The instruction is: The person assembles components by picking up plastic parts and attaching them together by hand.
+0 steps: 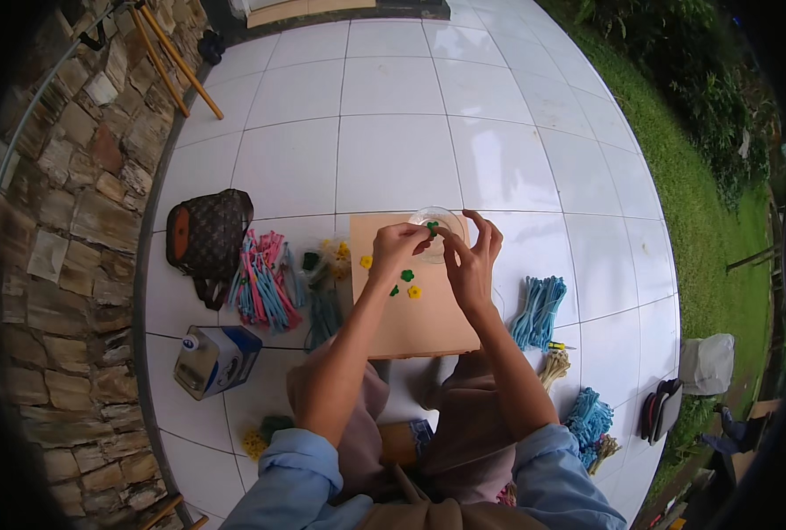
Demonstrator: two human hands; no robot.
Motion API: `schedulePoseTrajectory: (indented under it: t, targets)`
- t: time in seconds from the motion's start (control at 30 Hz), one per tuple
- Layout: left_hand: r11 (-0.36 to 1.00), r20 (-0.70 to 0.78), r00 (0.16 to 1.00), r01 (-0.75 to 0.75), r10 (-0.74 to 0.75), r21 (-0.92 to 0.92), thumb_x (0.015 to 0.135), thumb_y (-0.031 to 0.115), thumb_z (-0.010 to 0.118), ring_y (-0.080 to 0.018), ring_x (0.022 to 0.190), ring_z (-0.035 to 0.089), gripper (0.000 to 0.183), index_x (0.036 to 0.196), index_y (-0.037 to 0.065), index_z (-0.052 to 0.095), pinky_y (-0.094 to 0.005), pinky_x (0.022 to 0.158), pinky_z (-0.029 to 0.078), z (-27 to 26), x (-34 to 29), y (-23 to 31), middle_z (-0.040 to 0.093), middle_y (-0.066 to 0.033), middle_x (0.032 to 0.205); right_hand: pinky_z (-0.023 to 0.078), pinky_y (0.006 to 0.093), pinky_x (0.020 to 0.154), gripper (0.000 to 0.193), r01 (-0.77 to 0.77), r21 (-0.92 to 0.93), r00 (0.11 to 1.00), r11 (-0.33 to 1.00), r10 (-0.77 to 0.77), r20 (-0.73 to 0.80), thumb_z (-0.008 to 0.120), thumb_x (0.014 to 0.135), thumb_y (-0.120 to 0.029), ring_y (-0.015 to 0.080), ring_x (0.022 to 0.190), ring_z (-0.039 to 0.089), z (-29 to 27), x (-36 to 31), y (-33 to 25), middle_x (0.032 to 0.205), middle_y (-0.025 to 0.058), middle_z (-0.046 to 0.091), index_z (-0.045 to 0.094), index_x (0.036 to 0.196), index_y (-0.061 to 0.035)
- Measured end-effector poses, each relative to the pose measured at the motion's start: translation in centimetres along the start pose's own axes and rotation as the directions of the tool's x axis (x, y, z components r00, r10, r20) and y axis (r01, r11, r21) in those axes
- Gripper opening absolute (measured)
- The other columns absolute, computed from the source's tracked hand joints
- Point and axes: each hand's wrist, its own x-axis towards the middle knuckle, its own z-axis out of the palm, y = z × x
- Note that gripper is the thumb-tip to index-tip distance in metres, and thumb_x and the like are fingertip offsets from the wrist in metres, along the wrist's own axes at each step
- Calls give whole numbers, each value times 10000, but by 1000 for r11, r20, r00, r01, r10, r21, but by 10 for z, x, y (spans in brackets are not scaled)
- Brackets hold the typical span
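Observation:
Over the far edge of a tan board (pixel 437 329), my two hands meet around a small green flower-shaped piece (pixel 432 228). My left hand (pixel 399 248) pinches it from the left. From the right, the fingertips of my right hand (pixel 472 262) close on the same piece, with other fingers raised. Behind and below the hands stands a clear round bowl (pixel 437 213), partly hidden by them. Loose on the board near my left wrist lie a green flower (pixel 407 276), a yellow flower (pixel 415 292), another yellow flower (pixel 366 262) and a partly covered green flower (pixel 395 290).
Left of the board are pink and blue stems (pixel 265 283), bags of yellow pieces (pixel 336 254), a brown backpack (pixel 207 237) and a metal can (pixel 216 360). Blue bundles (pixel 539 311), a yellow cutter (pixel 561 345) and more blue bundles (pixel 589 415) lie right on white tiles.

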Motion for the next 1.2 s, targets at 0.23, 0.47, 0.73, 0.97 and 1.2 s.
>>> schedulePoseTrajectory:
  t: [0.23,0.47,0.73,0.97,1.2]
  targets:
    - [1000,11,1000,9,-9,-7,805,119,559,-156,771,612,207,900,-59,603,-244,745,491,-3,1,-1,623,-103,836,297,433,911,344,39,-107,999,994,-39,5,621,648,-2,321,1092,337,5,-2,1,1205,77,417,637,944,-177]
    - [999,75,997,-15,18,-41,822,134,556,-148,787,607,211,929,-44,591,-238,766,485,5,-4,-1,621,-93,851,291,418,910,279,-171,59,985,984,171,1,603,689,-20,317,1091,329,2,-4,2,1147,73,441,628,929,-159]
    - [998,166,986,-3,14,-70,823,129,571,-129,781,604,188,934,-20,596,-224,749,494,36,-27,-9,618,-67,845,426,308,792,220,-515,853,721,88,583,375,476,838,-65,170,898,504,-39,-35,25,1033,106,511,413,1048,-64]
    - [960,354,926,-210,134,187,793,107,618,-122,745,613,231,971,-38,589,-217,672,513,53,-38,-63,629,-81,833,487,258,693,368,-571,781,700,253,646,303,527,814,-46,161,775,575,-57,-78,36,926,155,575,314,1113,-27]
    - [870,171,939,-340,297,357,716,72,671,-122,635,619,121,780,16,586,-224,570,490,22,-72,-86,638,-78,702,501,249,539,362,-624,552,776,553,521,354,570,735,38,161,582,601,-21,-99,25,729,137,613,389,1047,9]
